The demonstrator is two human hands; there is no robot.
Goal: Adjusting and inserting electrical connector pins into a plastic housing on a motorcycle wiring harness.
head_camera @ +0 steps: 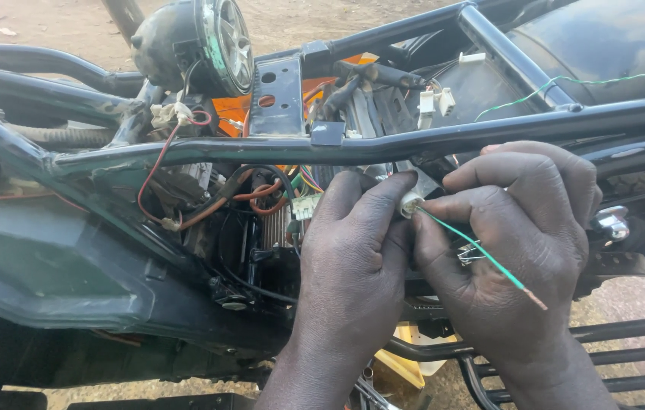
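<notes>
Outdoor repair spot: stripped motorcycle frame (383,144), dirt ground (315,19)

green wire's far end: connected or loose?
Loose. The thin green wire ends in a bare copper tip hanging free over the right hand.

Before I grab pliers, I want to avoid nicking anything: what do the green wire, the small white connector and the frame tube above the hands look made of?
Green wire: smooth green plastic sleeve, bare coppery strands at its stripped tip.
White connector, pinched between left hand and right hand: looks like matte moulded plastic, mostly hidden.
Frame tube: probably steel, black paint, scuffed and dusty.
</notes>
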